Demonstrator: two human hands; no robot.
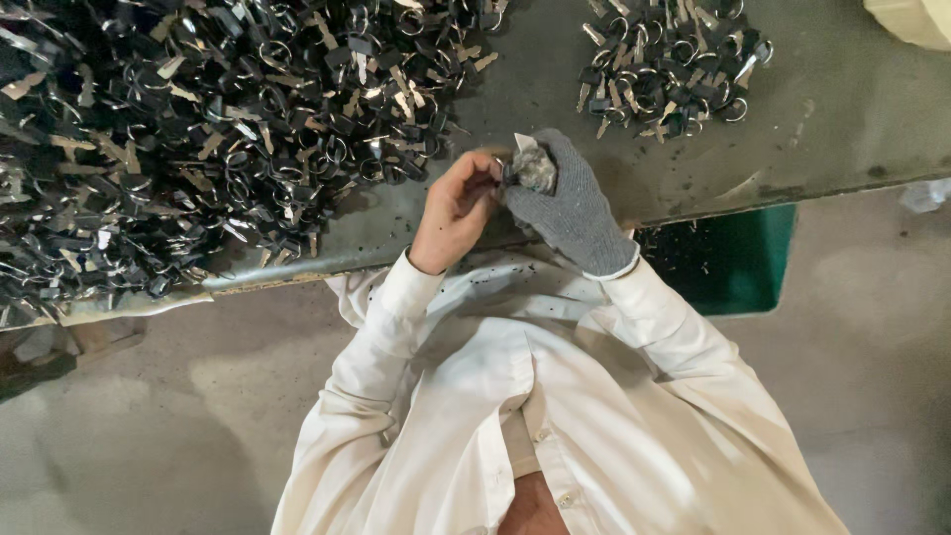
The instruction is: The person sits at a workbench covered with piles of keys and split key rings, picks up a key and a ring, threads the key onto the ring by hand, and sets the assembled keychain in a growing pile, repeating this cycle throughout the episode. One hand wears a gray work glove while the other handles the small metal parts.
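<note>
**Q:** What are the two hands doing at the bench?

**A:** Seen from above, a person in a white shirt (555, 416) works at the near edge of a dark grey bench (842, 109). The bare left hand (454, 210) has its fingers curled narrow, pinching at a small key-ring part (517, 159), a bit of black tab and metal, right where both hands meet. The right hand (570, 203) wears a grey knit glove and is closed around the same part from its 3 o'clock side. The piece is mostly hidden between the fingertips, so its exact form is hard to tell.

**Q:** Which step does that look like?

**A:** It seems one piece is being put together or fitted by hand. The next move would likely call for a firm pinch and a careful twist, since the part is tiny.

**Q:** What surrounds them?

**A:** At 10 o'clock from the hands lies a large heap of key rings with black tabs and metal blanks (198, 129), spreading across the bench. At 1 o'clock sits a smaller pile (669, 64) of the same pieces, well apart from the big one. At 4 o'clock, below the bench edge, is a green bin (738, 258). The concrete floor (872, 376) is bare and grey.
</note>
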